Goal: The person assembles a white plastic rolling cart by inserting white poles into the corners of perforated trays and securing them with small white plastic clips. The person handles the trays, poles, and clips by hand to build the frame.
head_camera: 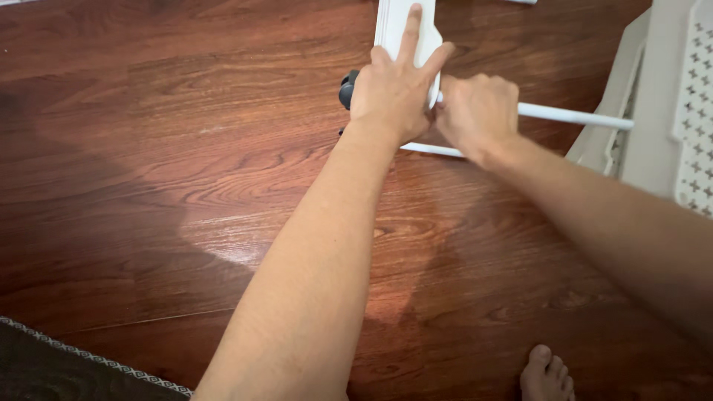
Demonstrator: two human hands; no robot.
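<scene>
The left hand (394, 93) is lying flat with fingers spread, pressing on a white plastic panel (394, 22) on the wooden floor (186, 186). The right hand (477, 111) is curling its grip closed around a white rod (572, 116) just beside the panel. A black caster wheel (346, 89) is peeking out beside the left hand.

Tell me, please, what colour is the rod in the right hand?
White, seen in the head view: rod, right hand.

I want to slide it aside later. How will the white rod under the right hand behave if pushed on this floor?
The white rod looks thin, round and straight, so it is probably stiff and light. Freed from the right hand, it would likely roll on the glossy wooden floor.
</scene>
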